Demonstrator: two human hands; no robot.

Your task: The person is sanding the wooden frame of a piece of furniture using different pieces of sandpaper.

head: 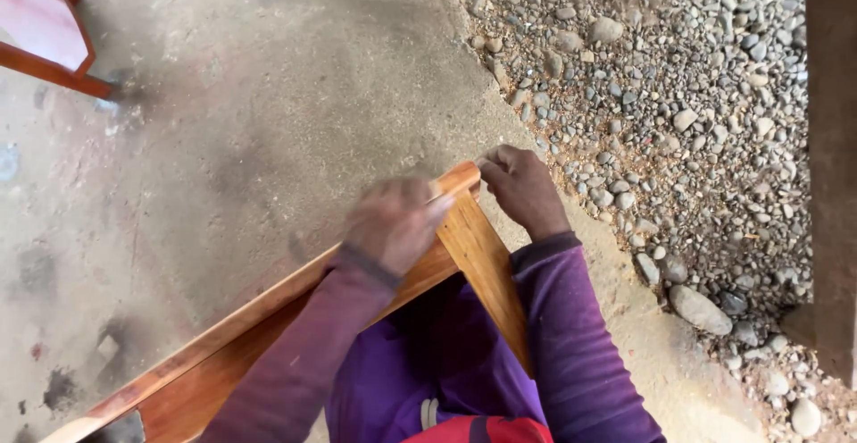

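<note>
A reddish-brown varnished wooden frame (486,260) leans against my lap, and two of its rails meet in a corner near the middle of the view. My right hand (524,188) is closed around that corner from the right side, fingers curled at the top edge. My left hand (393,224) lies on the long rail just left of the corner. It is blurred by motion, with something small and pale showing at its fingertips. Whether it holds anything is unclear. Both my arms are in purple sleeves.
The frame's long rail (205,354) runs down to the lower left over a stained concrete floor (250,112). Loose gravel and stones (678,95) cover the ground at right. Another red-brown wooden piece (49,61) lies at top left, and a dark wooden post (835,175) stands at the right edge.
</note>
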